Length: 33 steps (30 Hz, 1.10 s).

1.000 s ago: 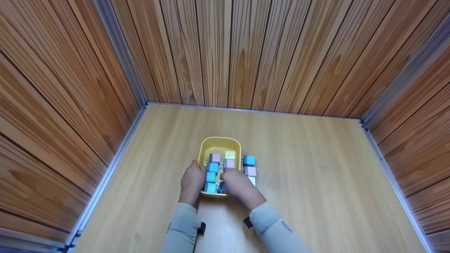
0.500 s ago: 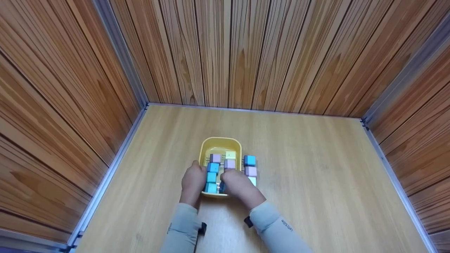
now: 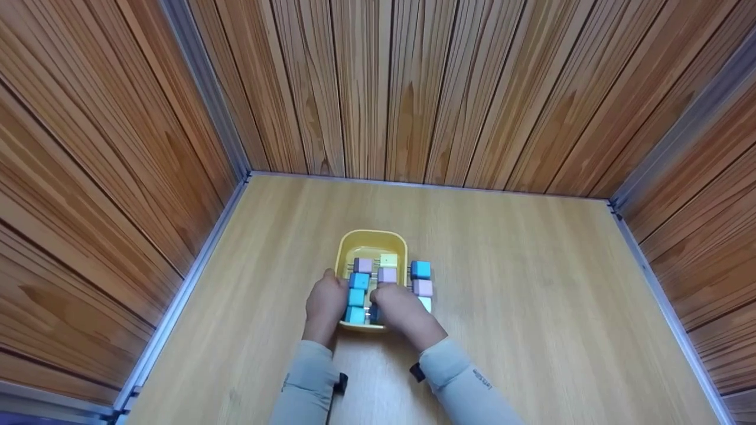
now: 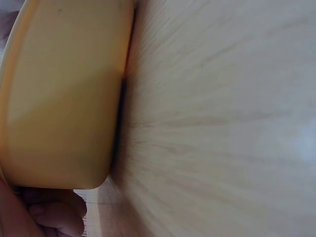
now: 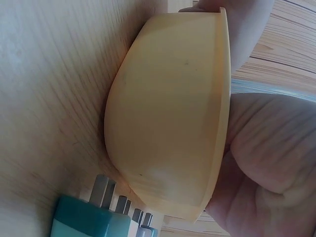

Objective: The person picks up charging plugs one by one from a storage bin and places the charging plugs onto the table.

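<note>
the left hand [image 3: 325, 299] curls its fingers round the left edge of the tub [image 3: 371, 238] and the right hand [image 3: 403, 308], fingers bent, seems to pinch the dark blue plug [image 3: 374, 314] inside the near edge, so a hasty twist could shift the teal plug [image 3: 355, 315] in the near left corner.

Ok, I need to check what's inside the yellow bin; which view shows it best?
The head view: it looks down into the yellow bin, showing colored blocks, though the right hand hides part. Both wrist views show only the bin's outside and rim.
</note>
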Tool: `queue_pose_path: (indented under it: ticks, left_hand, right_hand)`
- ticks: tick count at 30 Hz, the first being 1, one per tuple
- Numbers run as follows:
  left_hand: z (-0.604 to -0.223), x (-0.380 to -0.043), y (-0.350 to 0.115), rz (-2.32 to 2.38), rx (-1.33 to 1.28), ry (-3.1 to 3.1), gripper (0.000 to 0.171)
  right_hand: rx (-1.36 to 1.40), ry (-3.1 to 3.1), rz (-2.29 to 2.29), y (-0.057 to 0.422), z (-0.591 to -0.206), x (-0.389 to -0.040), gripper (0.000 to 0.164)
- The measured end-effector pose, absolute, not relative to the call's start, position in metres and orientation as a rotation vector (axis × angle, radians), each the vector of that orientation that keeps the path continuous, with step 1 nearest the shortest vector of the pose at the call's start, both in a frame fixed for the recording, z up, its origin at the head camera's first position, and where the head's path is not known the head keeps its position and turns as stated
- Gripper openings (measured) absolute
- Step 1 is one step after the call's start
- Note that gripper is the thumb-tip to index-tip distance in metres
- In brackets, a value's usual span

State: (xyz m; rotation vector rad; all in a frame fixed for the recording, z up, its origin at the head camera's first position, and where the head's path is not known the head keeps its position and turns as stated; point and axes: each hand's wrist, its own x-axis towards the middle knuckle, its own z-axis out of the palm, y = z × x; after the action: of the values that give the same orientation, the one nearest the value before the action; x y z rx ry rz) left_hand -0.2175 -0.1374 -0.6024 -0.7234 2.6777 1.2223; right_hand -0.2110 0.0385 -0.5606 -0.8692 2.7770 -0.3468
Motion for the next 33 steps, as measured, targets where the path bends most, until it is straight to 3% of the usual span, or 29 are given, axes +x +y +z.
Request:
queue_pose_path:
  ticks: [17,33]
  left_hand:
    - [-0.602,-0.217,-0.135,1.158,-0.695,2.703,0.056]
    - [-0.6,-0.217,-0.136,1.174,-0.711,2.677,0.056]
  right_hand:
    - [-0.893,2.782,-0.284,0.042,-0.551,-0.211,0.02]
    - [-0.843,2.769,-0.434,0.053,-0.536,-0.212,0.041]
